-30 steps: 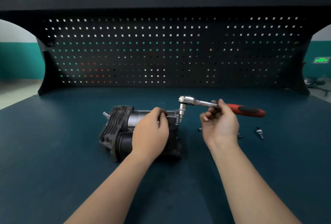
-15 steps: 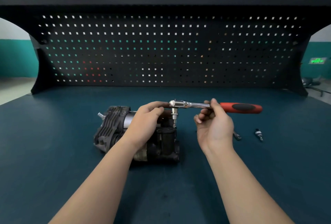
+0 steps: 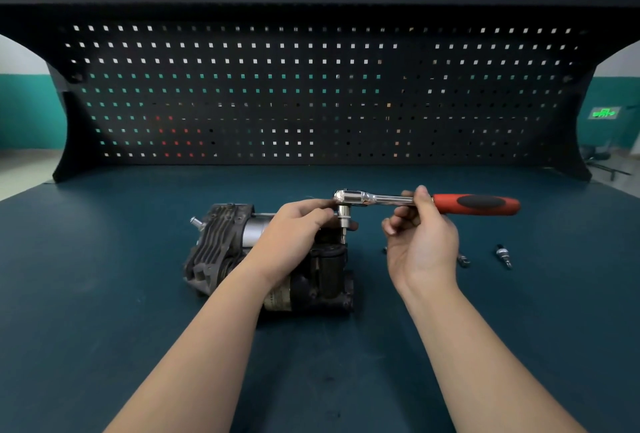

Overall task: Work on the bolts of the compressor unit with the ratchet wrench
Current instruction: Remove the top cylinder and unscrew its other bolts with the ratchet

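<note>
Right hand grip: the right hand (image 3: 420, 245) pinches the chrome shank of the ratchet wrench (image 3: 426, 202) between thumb and curled fingers, just left of the red and black handle, palm turned up toward the camera.
Left hand grip: the left hand (image 3: 294, 240) reaches over the compressor unit (image 3: 221, 245); its fingertips (image 3: 327, 212) close on the socket below the wrench head. How firmly they hold it cannot be told.
Wrench: it lies nearly level, head to the left, handle pointing right. The socket and bit hang straight down from the head onto the top right part of the unit.
Bolt: the bit's tip meets the unit behind the left hand's fingers; the bolt itself is hidden.
Compressor unit: dark, finned on its left end, it sits on the blue-green workbench (image 3: 104, 311), left of centre, under the left forearm.
Loose parts: 2 small metal bits (image 3: 504, 254) lie on the bench right of the right hand, apart from the unit.
Backdrop: a black pegboard (image 3: 311, 93) stands at the bench's far edge.
</note>
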### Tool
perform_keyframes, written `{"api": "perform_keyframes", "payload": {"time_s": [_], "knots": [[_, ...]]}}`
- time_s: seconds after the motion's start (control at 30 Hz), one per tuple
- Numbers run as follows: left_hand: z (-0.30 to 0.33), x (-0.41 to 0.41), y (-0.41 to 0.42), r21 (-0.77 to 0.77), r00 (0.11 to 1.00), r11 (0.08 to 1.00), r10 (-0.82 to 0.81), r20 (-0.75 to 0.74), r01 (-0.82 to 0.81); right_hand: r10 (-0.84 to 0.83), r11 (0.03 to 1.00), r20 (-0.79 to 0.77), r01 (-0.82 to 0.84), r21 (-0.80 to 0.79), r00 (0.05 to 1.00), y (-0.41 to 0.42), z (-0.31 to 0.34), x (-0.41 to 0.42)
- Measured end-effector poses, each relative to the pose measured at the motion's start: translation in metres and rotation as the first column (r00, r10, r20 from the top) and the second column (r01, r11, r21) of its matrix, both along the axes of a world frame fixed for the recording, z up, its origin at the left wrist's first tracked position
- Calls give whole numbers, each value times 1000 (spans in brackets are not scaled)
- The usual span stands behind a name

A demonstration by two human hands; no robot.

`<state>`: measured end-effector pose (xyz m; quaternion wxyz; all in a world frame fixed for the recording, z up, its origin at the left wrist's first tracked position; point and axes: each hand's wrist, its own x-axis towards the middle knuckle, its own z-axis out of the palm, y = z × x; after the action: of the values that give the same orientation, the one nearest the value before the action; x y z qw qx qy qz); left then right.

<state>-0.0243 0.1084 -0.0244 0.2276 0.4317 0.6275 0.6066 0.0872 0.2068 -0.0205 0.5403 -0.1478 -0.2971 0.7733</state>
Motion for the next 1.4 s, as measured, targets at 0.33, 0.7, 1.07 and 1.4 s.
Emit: {"api": "perform_keyframes", "payload": {"time_s": [0.33, 0.7, 1.07, 1.4], "knots": [[0, 1, 2, -11, 999, 1000, -10, -48, 9, -13, 1000, 10, 13, 13, 1000, 2, 0, 0], [0, 2, 1, -25, 999, 1000, 8, -48, -10, -75, 993, 108, 64, 102, 991, 1, 3, 3], [3, 5, 1, -3, 999, 1000, -1, -47, 1, -597, 243, -54, 245, 939, 800, -31, 2, 5], [-1, 6, 6, 8, 998, 999, 49, -44, -49, -150, 877, 93, 89, 473, 984, -4, 3, -1]]}}
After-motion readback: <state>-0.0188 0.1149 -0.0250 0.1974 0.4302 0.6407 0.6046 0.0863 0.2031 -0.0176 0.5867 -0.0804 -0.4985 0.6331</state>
